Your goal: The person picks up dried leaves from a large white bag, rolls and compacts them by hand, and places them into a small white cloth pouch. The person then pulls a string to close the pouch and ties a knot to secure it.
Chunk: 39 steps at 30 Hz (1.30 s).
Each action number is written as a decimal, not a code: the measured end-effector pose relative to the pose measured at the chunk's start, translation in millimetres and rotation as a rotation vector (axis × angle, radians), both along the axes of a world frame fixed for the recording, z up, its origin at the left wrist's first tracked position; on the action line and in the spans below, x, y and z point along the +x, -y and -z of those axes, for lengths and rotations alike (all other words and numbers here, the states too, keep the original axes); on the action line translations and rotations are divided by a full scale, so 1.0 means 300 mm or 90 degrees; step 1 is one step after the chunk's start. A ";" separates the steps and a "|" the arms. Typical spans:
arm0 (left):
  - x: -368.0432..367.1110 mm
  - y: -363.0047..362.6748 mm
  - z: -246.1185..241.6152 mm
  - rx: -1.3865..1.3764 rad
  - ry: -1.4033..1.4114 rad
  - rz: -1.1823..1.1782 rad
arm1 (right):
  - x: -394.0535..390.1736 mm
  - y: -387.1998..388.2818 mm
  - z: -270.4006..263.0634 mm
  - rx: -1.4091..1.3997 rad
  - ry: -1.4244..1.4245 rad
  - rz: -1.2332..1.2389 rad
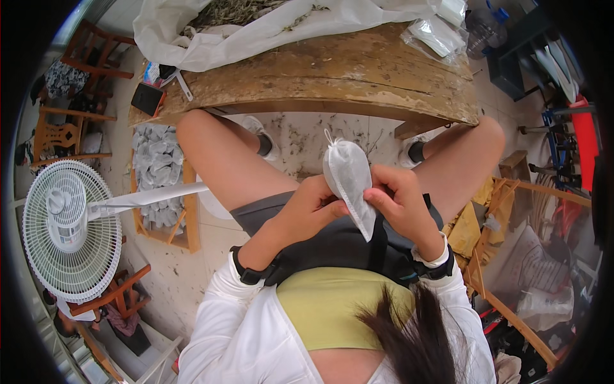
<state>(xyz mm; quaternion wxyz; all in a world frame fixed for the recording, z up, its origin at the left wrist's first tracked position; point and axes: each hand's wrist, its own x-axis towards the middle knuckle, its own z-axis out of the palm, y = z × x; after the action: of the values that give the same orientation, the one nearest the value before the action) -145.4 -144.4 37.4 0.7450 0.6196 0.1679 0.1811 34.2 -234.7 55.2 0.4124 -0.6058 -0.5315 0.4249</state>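
Note:
Above my lap I hold a white non-woven drawstring pouch (349, 177) between both hands. Its string loop sticks out at the top, and a stitched seam runs down to a pointed lower corner. My left hand (316, 204) grips the pouch's left side, thumb along the seam. On the right side, the thumb and curled fingers of my right hand (395, 197) pinch the cloth. What is inside the pouch cannot be seen. Beyond my knees, dried plant material (228, 17) lies in a large white sheet or bag (206, 48) on a worn wooden table (307, 67).
A wooden crate (192, 216) left of my legs holds many similar white pouches (158, 168). A white fan (72, 230) stands at the left. Clear plastic packs (436, 38) and a small dark box (147, 99) rest on the table. Another wooden frame (513, 317) lies at the right.

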 end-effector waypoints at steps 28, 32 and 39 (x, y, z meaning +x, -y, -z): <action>0.021 -0.006 -0.084 0.105 -0.053 -0.111 | -0.050 -0.006 -0.007 0.050 -0.104 -0.001; 0.026 -0.027 -0.087 0.153 -0.013 -0.164 | -0.046 0.015 -0.007 0.056 -0.259 0.067; 0.006 -0.029 -0.077 0.163 -0.122 -0.060 | -0.034 0.010 0.006 -0.001 -0.216 0.063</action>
<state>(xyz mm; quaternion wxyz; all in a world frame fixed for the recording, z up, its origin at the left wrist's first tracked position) -143.6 -135.7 60.5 0.6309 0.7156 0.2427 0.1762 24.0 -237.6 53.2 0.5161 -0.5510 -0.4238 0.5004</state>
